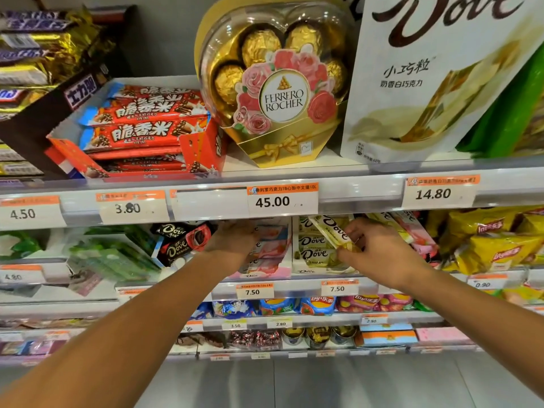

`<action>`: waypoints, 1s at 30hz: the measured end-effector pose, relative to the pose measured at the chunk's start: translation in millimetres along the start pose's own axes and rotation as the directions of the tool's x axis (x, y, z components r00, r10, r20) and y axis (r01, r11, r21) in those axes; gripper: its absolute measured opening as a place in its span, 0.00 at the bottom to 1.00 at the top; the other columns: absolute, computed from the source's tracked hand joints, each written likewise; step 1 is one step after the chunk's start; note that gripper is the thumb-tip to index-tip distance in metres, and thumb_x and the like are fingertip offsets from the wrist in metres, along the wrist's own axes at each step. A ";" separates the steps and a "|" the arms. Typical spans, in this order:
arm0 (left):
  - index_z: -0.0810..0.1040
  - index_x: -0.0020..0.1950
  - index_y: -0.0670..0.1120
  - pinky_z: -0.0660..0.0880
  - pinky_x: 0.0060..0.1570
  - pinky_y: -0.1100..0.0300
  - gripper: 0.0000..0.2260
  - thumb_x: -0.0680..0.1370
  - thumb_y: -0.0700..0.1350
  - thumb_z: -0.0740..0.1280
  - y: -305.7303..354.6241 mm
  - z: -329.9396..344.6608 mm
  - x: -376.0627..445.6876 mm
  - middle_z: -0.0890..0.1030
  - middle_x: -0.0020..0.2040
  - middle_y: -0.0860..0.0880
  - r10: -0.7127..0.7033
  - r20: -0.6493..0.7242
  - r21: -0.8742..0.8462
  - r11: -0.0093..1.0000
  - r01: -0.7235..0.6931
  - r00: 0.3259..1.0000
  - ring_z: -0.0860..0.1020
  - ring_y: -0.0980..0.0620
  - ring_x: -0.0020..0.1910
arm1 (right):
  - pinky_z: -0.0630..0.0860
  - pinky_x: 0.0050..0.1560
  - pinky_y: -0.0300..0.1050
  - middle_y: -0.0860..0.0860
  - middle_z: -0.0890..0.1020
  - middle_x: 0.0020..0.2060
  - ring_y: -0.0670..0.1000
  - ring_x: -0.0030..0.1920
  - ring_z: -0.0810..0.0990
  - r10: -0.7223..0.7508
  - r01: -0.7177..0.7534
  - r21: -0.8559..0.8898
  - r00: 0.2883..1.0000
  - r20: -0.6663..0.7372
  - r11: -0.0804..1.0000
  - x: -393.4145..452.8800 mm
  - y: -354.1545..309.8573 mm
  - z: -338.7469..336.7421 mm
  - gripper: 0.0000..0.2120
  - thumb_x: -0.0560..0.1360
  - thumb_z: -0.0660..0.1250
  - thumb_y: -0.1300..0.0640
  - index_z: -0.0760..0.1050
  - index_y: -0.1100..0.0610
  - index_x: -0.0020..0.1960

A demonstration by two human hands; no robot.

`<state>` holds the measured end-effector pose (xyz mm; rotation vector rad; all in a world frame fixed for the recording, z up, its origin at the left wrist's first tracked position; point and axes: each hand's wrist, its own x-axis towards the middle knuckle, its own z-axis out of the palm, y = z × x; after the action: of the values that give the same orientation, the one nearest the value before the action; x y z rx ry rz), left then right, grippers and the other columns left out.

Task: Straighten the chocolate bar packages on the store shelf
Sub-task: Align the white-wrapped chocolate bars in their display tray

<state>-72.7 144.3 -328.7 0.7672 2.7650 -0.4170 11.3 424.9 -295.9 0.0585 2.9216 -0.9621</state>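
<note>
On the second shelf stand two display boxes of Dove bars: a pink box point(266, 254) and a cream-white box point(316, 254). My right hand point(374, 245) pinches a cream Dove bar point(331, 229), held tilted above the cream-white box. My left hand point(235, 238) reaches into the top of the pink box, its fingers hidden among the bars, so its grip is unclear. Dark Dove bars point(181, 241) lie askew to the left of that hand. More pink bars point(412, 231) lean at the right of my right hand.
The shelf above carries red wafer bars point(141, 128), a heart-shaped Ferrero Rocher box point(279, 83) and a white Dove bag point(435, 75). Price rails point(282, 201) jut out just over my hands. Yellow crisp bags point(494, 245) sit at the right, green packs point(112, 257) at the left.
</note>
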 end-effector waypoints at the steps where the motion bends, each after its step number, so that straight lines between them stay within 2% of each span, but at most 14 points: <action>1: 0.59 0.80 0.58 0.56 0.75 0.51 0.27 0.82 0.49 0.65 -0.8 5.5 0.5 0.65 0.79 0.50 -0.038 0.018 0.051 0.998 0.037 0.999 0.62 0.46 0.78 | 0.78 0.50 0.46 0.46 0.79 0.47 0.46 0.47 0.78 0.006 -0.006 0.007 1.000 0.004 1.000 0.0 0.2 0.7 0.19 0.70 0.75 0.46 0.76 0.50 0.57; 4: 0.60 0.79 0.58 0.55 0.75 0.50 0.25 0.82 0.50 0.64 -0.3 14.3 1.7 0.69 0.76 0.52 -0.035 -0.020 0.106 0.994 0.037 0.999 0.63 0.48 0.77 | 0.78 0.51 0.46 0.46 0.79 0.48 0.47 0.49 0.78 0.007 -0.007 0.022 1.000 0.008 1.000 0.4 1.4 3.7 0.20 0.70 0.75 0.46 0.76 0.50 0.58; 7: 0.66 0.76 0.55 0.57 0.72 0.48 0.23 0.81 0.53 0.63 -3.5 24.7 -2.8 0.74 0.73 0.51 -0.011 -0.083 0.052 0.999 0.015 0.996 0.66 0.47 0.74 | 0.77 0.50 0.44 0.46 0.80 0.49 0.47 0.49 0.79 0.009 -0.009 0.024 1.000 0.004 1.000 1.8 0.1 6.6 0.20 0.70 0.75 0.46 0.76 0.50 0.59; 10: 0.73 0.71 0.52 0.60 0.70 0.46 0.22 0.79 0.56 0.61 -4.2 35.2 -13.8 0.78 0.67 0.49 -0.009 -0.230 -0.023 1.000 0.004 0.973 0.72 0.46 0.69 | 0.79 0.50 0.47 0.47 0.80 0.47 0.47 0.47 0.79 0.007 -0.007 0.012 1.000 -0.016 1.000 2.2 -2.5 10.2 0.20 0.70 0.74 0.45 0.76 0.50 0.58; 13: 0.76 0.67 0.50 0.62 0.70 0.47 0.22 0.79 0.56 0.54 1.8 46.6 -26.5 0.79 0.63 0.47 -0.087 -0.405 -0.139 0.990 0.033 0.910 0.74 0.45 0.66 | 0.79 0.49 0.49 0.47 0.80 0.45 0.48 0.45 0.79 0.007 -0.007 0.004 0.999 -0.034 1.000 2.3 -4.2 14.2 0.18 0.70 0.73 0.46 0.75 0.51 0.57; 18: 0.66 0.76 0.46 0.63 0.73 0.44 0.26 0.82 0.59 0.59 22.5 67.5 -58.5 0.71 0.73 0.45 -0.197 -0.500 -0.270 0.961 0.064 0.843 0.67 0.44 0.74 | 0.77 0.51 0.46 0.46 0.78 0.48 0.48 0.48 0.78 0.009 -0.009 -0.003 0.999 -0.039 1.000 3.4 -3.7 21.0 0.21 0.69 0.73 0.46 0.75 0.50 0.60; 23: 0.58 0.80 0.44 0.58 0.76 0.43 0.31 0.82 0.60 0.58 26.1 94.0 -78.9 0.63 0.79 0.43 -0.224 -0.477 -0.272 0.957 0.099 0.850 0.60 0.43 0.79 | 0.73 0.49 0.43 0.47 0.77 0.49 0.48 0.49 0.77 -0.024 0.023 -0.044 0.999 -0.038 0.999 4.7 -5.6 25.3 0.22 0.70 0.72 0.47 0.75 0.51 0.62; 27: 0.49 0.83 0.44 0.54 0.78 0.41 0.35 0.83 0.61 0.55 28.8 108.9 -86.1 0.52 0.83 0.44 -0.219 -0.449 -0.214 0.968 0.134 0.866 0.48 0.45 0.82 | 0.75 0.50 0.44 0.47 0.77 0.50 0.48 0.49 0.77 -0.028 0.025 -0.067 0.999 -0.042 0.997 6.6 -7.7 27.6 0.22 0.70 0.72 0.47 0.75 0.51 0.62; 30: 0.47 0.83 0.45 0.54 0.77 0.40 0.36 0.83 0.62 0.54 28.9 121.3 -90.8 0.49 0.83 0.44 -0.263 -0.441 -0.225 0.958 0.178 0.858 0.47 0.45 0.82 | 0.77 0.51 0.47 0.48 0.78 0.50 0.49 0.50 0.78 -0.029 0.025 -0.087 0.999 -0.043 0.996 8.1 -8.2 29.1 0.22 0.71 0.73 0.47 0.75 0.51 0.62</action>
<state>37.0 85.5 -420.0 0.5635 3.3038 -0.0141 4.2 401.2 -315.0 0.0365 3.0085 -0.8476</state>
